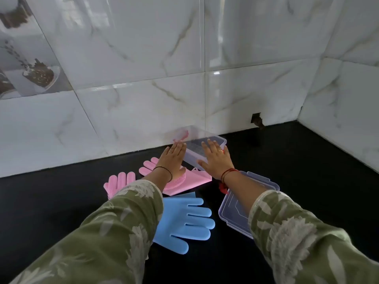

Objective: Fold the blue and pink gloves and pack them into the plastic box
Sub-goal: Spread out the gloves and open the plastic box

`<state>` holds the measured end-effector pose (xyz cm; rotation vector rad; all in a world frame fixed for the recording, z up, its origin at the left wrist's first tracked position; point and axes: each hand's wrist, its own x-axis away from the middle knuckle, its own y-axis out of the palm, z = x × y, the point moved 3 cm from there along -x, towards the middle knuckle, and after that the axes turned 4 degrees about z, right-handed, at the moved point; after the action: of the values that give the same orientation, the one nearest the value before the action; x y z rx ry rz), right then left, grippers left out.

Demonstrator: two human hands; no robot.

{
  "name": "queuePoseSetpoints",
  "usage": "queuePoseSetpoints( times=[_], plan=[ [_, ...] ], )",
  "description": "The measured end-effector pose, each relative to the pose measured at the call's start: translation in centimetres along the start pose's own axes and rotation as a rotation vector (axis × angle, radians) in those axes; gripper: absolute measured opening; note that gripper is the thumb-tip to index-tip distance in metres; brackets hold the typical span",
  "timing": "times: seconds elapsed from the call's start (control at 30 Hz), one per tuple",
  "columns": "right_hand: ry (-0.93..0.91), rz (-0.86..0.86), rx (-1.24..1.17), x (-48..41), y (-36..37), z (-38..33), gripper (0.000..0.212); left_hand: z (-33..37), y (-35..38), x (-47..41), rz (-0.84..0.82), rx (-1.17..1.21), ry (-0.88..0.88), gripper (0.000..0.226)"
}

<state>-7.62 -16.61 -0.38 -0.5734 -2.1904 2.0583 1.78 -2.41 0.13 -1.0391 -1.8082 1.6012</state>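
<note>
Hands: left hand (171,158) and right hand (215,159), fingers spread flat, press the box (207,145) sides
Gloves: pink gloves (184,179), blue glove (184,220) on counter (307,171)
Lid: lid (235,214) lies beside right arm

sleeves: olive green with pale leaf-and-flower print, both arms | left hand (172,158): thin ring, dark twisted bracelet at wrist | right hand (215,160): ring, red thread wound round wrist (loose red end hanging below) | nails: short, unpainted
</note>
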Motion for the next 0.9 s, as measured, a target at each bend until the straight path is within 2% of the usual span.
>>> queuePoseSetpoints(
  times=[0.13, 0.23, 0.3, 0.5, 0.6, 0.73, 0.9],
  plan=[
    [-0.007, -0.067, 0.012, 0.1, 0.0, 0.0, 0.064, 0.5, -0.1, -0.2, -0.029, 0.005, 0.014, 0.083],
    [0.022, -0.029, 0.057, 0.1, -1.2, -0.4, 0.036, 0.8, 0.2, -0.5, -0.089, 0.061, 0.001, 0.084],
    [0.032, -0.006, 0.101, -0.1, -2.3, -0.5, 0.027, 0.7, 0.1, -0.8, -0.093, 0.082, -0.007, 0.082],
    [-0.096, 0.002, -0.013, -0.8, -6.1, 0.2, 0.024, -0.1, -3.1, -2.1, 0.025, 0.059, 0.052, 0.063],
    [-0.173, 0.039, -0.148, -0.7, -8.0, 0.2, 0.022, -0.6, -5.7, -2.4, 0.060, 0.037, 0.068, 0.050],
    [-0.231, 0.091, -0.282, -0.5, -8.5, -2.0, 0.022, -2.2, -8.8, -0.9, 0.159, -0.029, 0.096, 0.034],
    [-0.258, 0.096, -0.380, -1.2, -7.2, -7.1, 0.027, -5.8, -9.1, 3.9, 0.158, -0.183, 0.127, 0.030]
  ],
)
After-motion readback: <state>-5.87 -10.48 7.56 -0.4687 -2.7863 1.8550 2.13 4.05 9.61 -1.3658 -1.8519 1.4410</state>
